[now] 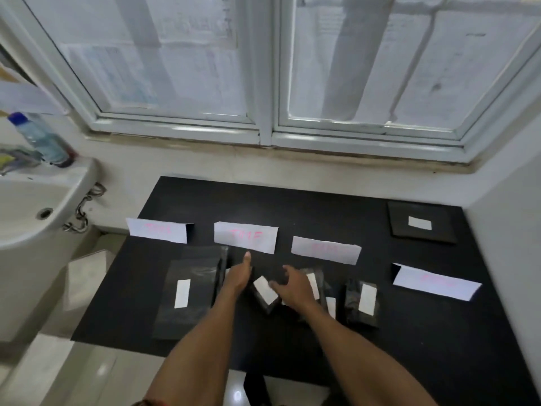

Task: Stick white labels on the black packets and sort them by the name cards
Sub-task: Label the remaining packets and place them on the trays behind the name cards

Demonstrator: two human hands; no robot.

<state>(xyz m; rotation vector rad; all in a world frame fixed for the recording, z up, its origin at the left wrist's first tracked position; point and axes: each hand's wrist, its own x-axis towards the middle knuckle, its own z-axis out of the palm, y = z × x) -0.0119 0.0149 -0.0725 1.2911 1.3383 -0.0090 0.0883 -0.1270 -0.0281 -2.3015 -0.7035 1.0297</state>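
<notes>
Both hands hover empty mid-mat, left hand flat, right hand spread over a tilted labelled packet. Five labelled packets show; four name cards carry blurred pink writing on the black mat.

Your forearms are bare, no sleeves; your left hand and right hand wear no gloves or rings.

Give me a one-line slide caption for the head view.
Both hands, left and right, reach a tilted labelled packet among packets below four name cards on a black mat.
</notes>
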